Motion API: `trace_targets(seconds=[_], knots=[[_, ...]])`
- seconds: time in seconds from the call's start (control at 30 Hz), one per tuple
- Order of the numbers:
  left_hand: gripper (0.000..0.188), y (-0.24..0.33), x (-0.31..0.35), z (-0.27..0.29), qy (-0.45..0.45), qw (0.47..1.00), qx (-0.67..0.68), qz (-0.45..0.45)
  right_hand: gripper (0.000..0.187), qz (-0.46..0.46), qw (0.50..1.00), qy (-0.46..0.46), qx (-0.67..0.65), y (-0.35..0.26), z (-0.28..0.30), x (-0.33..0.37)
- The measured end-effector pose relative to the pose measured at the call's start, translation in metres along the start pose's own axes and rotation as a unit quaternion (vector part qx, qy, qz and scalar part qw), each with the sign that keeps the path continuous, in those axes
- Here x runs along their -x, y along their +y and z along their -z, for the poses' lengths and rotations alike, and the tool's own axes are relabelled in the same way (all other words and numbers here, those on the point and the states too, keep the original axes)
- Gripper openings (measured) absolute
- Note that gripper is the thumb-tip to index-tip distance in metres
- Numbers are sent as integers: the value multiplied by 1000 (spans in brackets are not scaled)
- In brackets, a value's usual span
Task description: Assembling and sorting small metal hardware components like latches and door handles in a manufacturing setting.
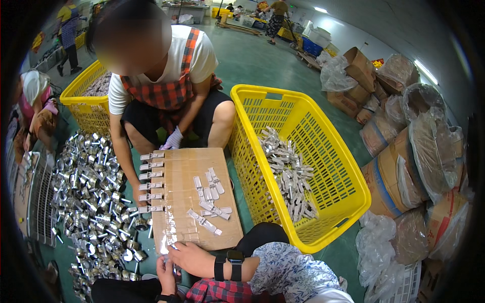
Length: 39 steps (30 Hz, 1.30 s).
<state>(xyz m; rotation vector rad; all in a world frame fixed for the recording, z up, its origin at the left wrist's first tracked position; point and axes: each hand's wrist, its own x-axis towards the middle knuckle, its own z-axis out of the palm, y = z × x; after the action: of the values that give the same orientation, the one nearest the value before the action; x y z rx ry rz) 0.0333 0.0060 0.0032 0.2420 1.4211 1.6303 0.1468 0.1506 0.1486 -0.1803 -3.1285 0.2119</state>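
Note:
My right hand (191, 258), with a dark band and watch at the wrist, reaches over the near left corner of a cardboard sheet (177, 222). Its fingers are bent together beside my left hand (165, 276), which is just off that corner, also closed. Whatever the fingers hold is too small and hidden to name. Several flat silver metal clips (151, 186) sit in a row along the cardboard's left edge. More loose clips (216, 211) lie scattered on its right half. Across from me, a person's bare hand (140, 196) is at the row; their other hand wears a pale glove (173, 139).
A heap of shiny round metal parts with rods (93, 192) covers the floor at left. To the right stands a yellow crate (323, 237) partly filled with metal clips (288, 174). Wrapped cardboard boxes (389, 184) line the right wall. Another yellow crate (86, 103) is behind the heap.

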Motion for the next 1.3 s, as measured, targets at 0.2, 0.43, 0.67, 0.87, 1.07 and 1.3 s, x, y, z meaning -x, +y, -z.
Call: trace_targets(seconds=[0.2, 0.43, 0.67, 0.87, 1.07, 1.3], knots=[[17, 1, 1, -1, 10, 1000, 0, 8, 31, -5, 1000, -4, -11, 0, -2, 0], [16, -2, -2, 0, 23, 1000, 3, 14, 30, -5, 1000, 9, -12, 0, -3, -2], [15, 1, -1, -3, 23, 1000, 5, 17, 29, -1, 1000, 12, -10, 1, -4, -1], [16, 0, 0, -3, 19, 1000, 11, 15, 29, 1, 1000, 6, -8, 2, -6, -1], [14, 6, 0, -1, 15, 1000, 2, 15, 27, 0, 999, 33, -41, 1, -9, -5], [13, 2, -1, 2, 21, 1000, 3, 12, 30, 11, 999, 50, -16, 0, -5, -4]])
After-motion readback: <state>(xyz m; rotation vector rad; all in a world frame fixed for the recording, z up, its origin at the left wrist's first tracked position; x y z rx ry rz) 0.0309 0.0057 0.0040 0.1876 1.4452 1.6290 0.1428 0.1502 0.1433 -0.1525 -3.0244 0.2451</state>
